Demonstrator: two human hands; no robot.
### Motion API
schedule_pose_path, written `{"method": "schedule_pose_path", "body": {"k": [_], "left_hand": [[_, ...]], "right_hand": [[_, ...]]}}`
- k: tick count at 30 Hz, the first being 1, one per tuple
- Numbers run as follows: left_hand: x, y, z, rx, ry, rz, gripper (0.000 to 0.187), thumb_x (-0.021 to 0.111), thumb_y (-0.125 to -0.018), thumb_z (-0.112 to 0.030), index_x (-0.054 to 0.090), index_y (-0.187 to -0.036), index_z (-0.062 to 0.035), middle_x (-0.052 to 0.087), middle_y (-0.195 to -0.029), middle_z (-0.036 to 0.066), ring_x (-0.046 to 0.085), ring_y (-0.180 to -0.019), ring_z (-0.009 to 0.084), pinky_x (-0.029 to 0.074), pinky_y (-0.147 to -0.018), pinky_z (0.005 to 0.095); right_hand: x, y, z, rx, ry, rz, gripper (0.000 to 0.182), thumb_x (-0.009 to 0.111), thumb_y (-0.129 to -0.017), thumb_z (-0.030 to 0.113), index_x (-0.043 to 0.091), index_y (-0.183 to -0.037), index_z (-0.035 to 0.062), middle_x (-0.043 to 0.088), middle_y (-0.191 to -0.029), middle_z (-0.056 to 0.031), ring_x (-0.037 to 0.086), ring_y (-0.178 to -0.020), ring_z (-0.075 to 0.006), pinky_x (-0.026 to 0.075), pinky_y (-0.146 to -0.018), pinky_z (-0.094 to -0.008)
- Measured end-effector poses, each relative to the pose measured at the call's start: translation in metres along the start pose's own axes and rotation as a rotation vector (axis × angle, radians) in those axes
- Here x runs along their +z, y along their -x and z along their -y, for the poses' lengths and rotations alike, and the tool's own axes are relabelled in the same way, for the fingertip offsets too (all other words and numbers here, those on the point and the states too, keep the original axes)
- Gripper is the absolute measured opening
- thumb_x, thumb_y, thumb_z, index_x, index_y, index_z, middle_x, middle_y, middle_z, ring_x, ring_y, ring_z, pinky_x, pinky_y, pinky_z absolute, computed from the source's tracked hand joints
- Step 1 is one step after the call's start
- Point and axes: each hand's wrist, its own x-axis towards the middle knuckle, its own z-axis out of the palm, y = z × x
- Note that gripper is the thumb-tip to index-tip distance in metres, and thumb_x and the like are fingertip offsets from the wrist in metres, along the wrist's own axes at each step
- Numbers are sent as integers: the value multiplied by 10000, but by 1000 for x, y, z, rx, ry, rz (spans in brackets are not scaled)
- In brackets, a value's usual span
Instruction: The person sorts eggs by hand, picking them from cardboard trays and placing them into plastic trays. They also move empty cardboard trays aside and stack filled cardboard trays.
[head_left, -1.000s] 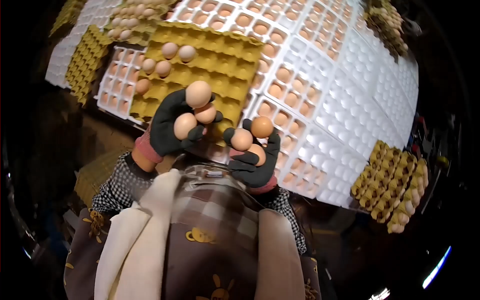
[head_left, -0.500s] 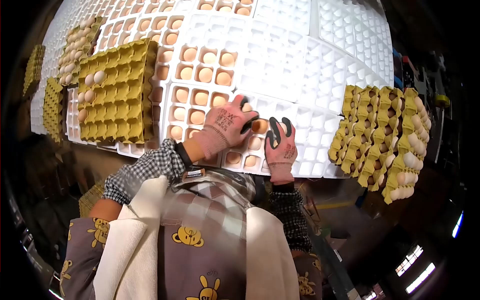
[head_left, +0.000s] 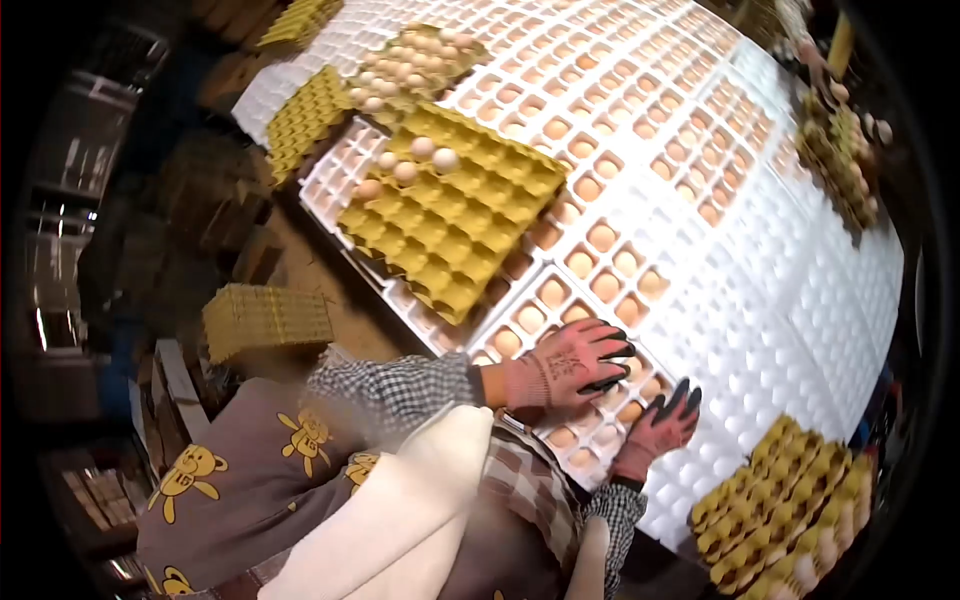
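Note:
My left hand (head_left: 572, 366), in a pink glove with black fingertips, reaches palm down over a white foam egg tray (head_left: 560, 278). Its fingers are stretched and slightly bent, beside an egg (head_left: 652, 388) in a cell; the palm side is hidden. On the tray's right side my right hand (head_left: 668, 430), gloved alike, has its fingers raised and apart, with no egg visible in it. Between the hands and below them, brown eggs (head_left: 562, 437) sit in the cells.
A yellow egg carton stack (head_left: 470, 215) with several eggs on top stands left on the foam trays. Another carton of eggs (head_left: 410, 70) lies behind it. Filled cartons (head_left: 780, 500) stand at lower right. Another person's hand (head_left: 815, 70) is at the far upper right.
My head view has turned left, so the table appears rotated clockwise. The fingers of my left hand are now straighter, and my right hand's fingers are more extended.

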Motion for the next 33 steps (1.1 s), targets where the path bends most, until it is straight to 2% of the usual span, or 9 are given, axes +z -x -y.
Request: {"method": "schedule_pose_path", "body": {"k": [4, 6, 12, 16, 20, 23, 26, 30, 33], "left_hand": [[-163, 65, 102, -652, -461, -562, 488, 668, -682, -77, 634, -1169, -96, 600, -1191, 163, 561, -1090, 388, 460, -931, 484], [-210, 97, 152, -820, -818, -153, 614, 732, -702, -140, 550, -1289, -130, 527, -1299, 150, 451, -1233, 356, 372, -1036, 477], [-256, 137, 205, -604, -458, 212, 567, 800, -662, -237, 630, -1199, -173, 577, -1257, 99, 510, -1221, 316, 367, -1061, 473], [-258, 154, 217, -424, -545, 189, 521, 770, -731, -229, 617, -1222, -148, 569, -1314, 92, 486, -1267, 290, 354, -1089, 410], [-308, 171, 219, -697, 847, -487, 382, 685, -838, -113, 584, -1192, -10, 571, -1190, 114, 572, -1117, 195, 452, -978, 319], [-308, 197, 223, -486, -110, 30, 534, 789, -720, -239, 591, -1199, -110, 538, -1206, 135, 572, -1100, 298, 495, -918, 378], [-289, 198, 229, -520, -433, 287, 616, 817, -679, -302, 574, -1219, -133, 511, -1279, 147, 579, -1117, 320, 508, -896, 414], [-291, 208, 258, -520, 140, -128, 676, 770, -748, -273, 497, -1358, -173, 522, -1279, 171, 629, -1010, 324, 525, -830, 382], [-309, 165, 231, -656, -493, 217, 578, 697, -778, -211, 571, -1337, -282, 534, -1263, 212, 635, -973, 302, 524, -830, 383]], "right_hand": [[3, -6, 33, 186, -858, -122, 498, 653, -884, 95, 509, -1349, -7, 450, -1359, -147, 505, -1234, -285, 476, -982, -383], [-9, -31, 101, 82, -817, 30, 500, 678, -868, 67, 516, -1337, 4, 445, -1361, -139, 533, -1171, -246, 489, -938, -356], [-11, -109, 356, -477, -999, 319, 537, 766, -764, 161, 596, -1270, 104, 568, -1243, -165, 592, -1098, -342, 483, -937, -419], [40, -130, 445, -621, -261, 457, 530, 790, -728, 276, 627, -1232, 255, 578, -1234, -141, 599, -1072, -318, 465, -942, -454], [34, -146, 433, 192, -1474, 713, 270, 775, -750, 147, 677, -984, 55, 658, -959, -147, 640, -856, -257, 528, -776, -360], [43, -154, 437, 7, -1252, 737, 311, 777, -751, 148, 656, -1025, 63, 670, -972, -138, 633, -910, -273, 525, -822, -370], [47, -139, 484, -616, -224, 455, 454, 820, -697, 294, 670, -1115, 204, 595, -1171, -87, 616, -1084, -286, 510, -907, -404], [71, -142, 460, -378, -1014, 471, 443, 770, -776, 282, 656, -1160, 94, 668, -1035, -111, 643, -958, -261, 520, -881, -333], [33, -130, 438, 403, -1899, 1063, 379, 608, -923, 315, 611, -1174, 31, 660, -980, -99, 593, -708, -170, 488, -612, -267]]}}
